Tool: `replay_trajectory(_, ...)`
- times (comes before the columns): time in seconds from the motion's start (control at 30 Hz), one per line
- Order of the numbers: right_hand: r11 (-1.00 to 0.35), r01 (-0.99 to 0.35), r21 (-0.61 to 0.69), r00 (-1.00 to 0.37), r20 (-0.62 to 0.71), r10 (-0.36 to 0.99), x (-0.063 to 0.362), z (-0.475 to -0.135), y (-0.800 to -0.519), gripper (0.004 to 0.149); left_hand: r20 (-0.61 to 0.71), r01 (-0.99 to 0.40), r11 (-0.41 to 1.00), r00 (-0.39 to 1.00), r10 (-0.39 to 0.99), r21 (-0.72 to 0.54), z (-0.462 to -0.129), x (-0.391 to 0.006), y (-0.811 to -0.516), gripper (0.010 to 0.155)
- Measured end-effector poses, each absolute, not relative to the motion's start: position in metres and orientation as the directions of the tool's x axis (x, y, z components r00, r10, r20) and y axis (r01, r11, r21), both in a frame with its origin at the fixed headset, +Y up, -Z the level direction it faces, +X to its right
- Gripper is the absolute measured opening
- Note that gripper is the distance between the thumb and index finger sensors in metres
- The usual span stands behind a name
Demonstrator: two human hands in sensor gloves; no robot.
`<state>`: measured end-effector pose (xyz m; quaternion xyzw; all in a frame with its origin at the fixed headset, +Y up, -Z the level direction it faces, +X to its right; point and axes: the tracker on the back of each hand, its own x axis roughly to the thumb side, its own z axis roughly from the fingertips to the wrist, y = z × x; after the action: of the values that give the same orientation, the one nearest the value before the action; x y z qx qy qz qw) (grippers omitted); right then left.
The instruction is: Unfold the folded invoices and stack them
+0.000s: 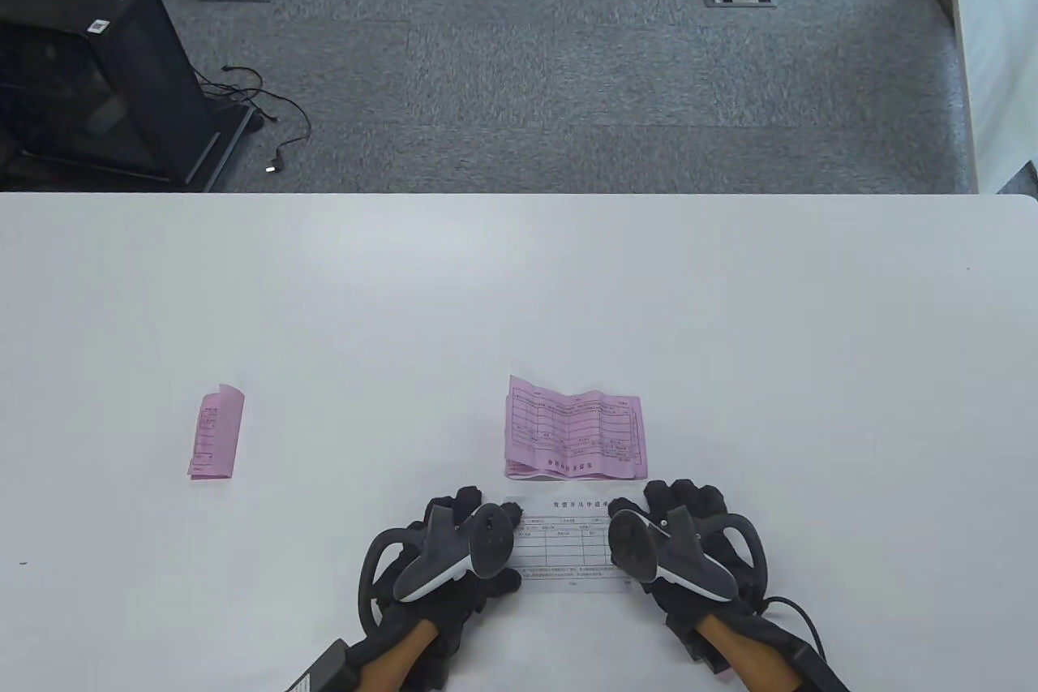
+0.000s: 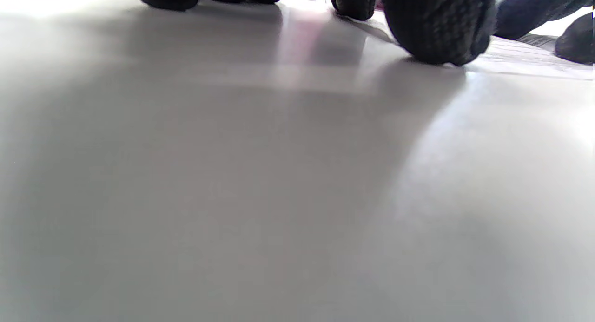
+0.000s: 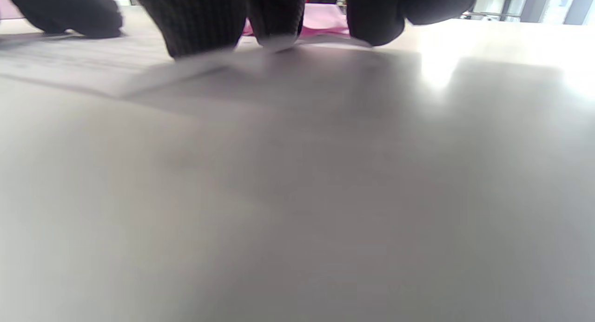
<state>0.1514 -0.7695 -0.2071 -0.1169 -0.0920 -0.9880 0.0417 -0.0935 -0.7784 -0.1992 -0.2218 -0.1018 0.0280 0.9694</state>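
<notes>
Currently we press both hands, left hand (image 1: 454,554) and right hand (image 1: 681,542), fingers spread, onto the white invoice (image 1: 568,542) ends, flattening it on the worktop (image 1: 519,303) near the pink stack (image 1: 576,432).

- The left and right ends of the flat white printed invoice (image 1: 568,542) are covered by the black-gloved left hand (image 1: 442,554) and the black-gloved right hand (image 1: 689,550).
- The fingers of both hands are largely hidden under the grey-and-white trackers, so each grip on the sheet cannot be made out from the table view.
- Both forearms are cut off by the bottom edge.
- In the left wrist view, the fingertips (image 2: 437,29) are cropped by the top edge; the white sheet is blurred.
- In the right wrist view, the pink unfolded invoice (image 3: 320,20) is mostly blocked by fingertips (image 3: 204,20).
- The print on the small folded pink invoice (image 1: 216,434) is too small to read.
</notes>
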Motion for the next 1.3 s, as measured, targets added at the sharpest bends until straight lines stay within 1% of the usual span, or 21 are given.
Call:
replay_trajectory(0.2,-0.980,0.072,0.186,-0.982,0.185,-0.036,0.173,-0.208,-0.770,0.061,0.183,-0.010,0.900,0.978,0.100,-0.436,-0.199,-0.093,-0.779,0.078)
replay_trajectory(0.43,-0.978,0.076,0.193,-0.984,0.170,-0.043,0.176,-0.208,-0.769,0.061,0.180,-0.013,0.900,0.979,0.101,-0.435,-0.199,-0.093,-0.779,0.078)
replay_trajectory(0.5,-0.978,0.057,0.201,-0.986,0.167,-0.023,0.178,-0.209,-0.770,0.061,0.180,-0.013,0.900,0.979,0.100,-0.435,-0.199,-0.093,-0.779,0.078)
replay_trajectory(0.57,-0.972,-0.003,0.236,-0.987,0.156,0.040,0.181,-0.210,-0.773,0.063,0.180,-0.013,0.901,0.978,0.101,-0.434,-0.199,-0.093,-0.779,0.079)
replay_trajectory(0.63,-0.953,-0.102,0.285,-0.982,0.124,0.143,0.186,-0.213,-0.774,0.066,0.181,-0.014,0.901,0.978,0.102,-0.433,-0.199,-0.093,-0.779,0.079)
replay_trajectory(0.67,-0.940,-0.170,0.295,-0.975,0.087,0.204,0.189,-0.214,-0.774,0.068,0.181,-0.013,0.901,0.978,0.102,-0.433,-0.199,-0.093,-0.779,0.079)
replay_trajectory(0.73,-0.927,-0.240,0.288,-0.964,0.046,0.263,0.193,-0.215,-0.773,0.072,0.181,-0.014,0.901,0.978,0.102,-0.433,-0.199,-0.093,-0.779,0.079)
replay_trajectory(0.77,-0.926,-0.252,0.282,-0.962,0.028,0.270,0.194,-0.215,-0.773,0.075,0.181,-0.014,0.901,0.978,0.102,-0.433,-0.199,-0.093,-0.779,0.079)
replay_trajectory(0.83,-0.934,-0.239,0.264,-0.970,-0.014,0.244,0.193,-0.215,-0.774,0.079,0.182,-0.015,0.902,0.978,0.103,-0.432,-0.199,-0.093,-0.779,0.079)
replay_trajectory(0.97,-0.956,-0.132,0.261,-0.989,0.024,0.143,0.182,-0.209,-0.777,0.085,0.182,-0.014,0.902,0.978,0.102,-0.431,-0.199,-0.093,-0.779,0.078)
replay_trajectory(1.03,-0.961,-0.130,0.244,-0.990,0.023,0.140,0.179,-0.208,-0.777,0.085,0.182,-0.014,0.902,0.978,0.102,-0.431,-0.199,-0.093,-0.779,0.078)
replay_trajectory(1.1,-0.950,-0.190,0.249,-0.980,0.008,0.198,0.178,-0.208,-0.777,0.082,0.183,-0.014,0.903,0.978,0.102,-0.430,-0.199,-0.093,-0.779,0.078)
replay_trajectory(1.2,-0.915,-0.315,0.252,-0.947,-0.025,0.319,0.179,-0.207,-0.777,0.076,0.184,-0.012,0.903,0.978,0.101,-0.429,-0.199,-0.093,-0.779,0.078)
replay_trajectory(1.3,-0.886,-0.399,0.237,-0.913,-0.013,0.408,0.176,-0.206,-0.776,0.070,0.184,-0.012,0.903,0.978,0.100,-0.429,-0.199,-0.093,-0.779,0.078)
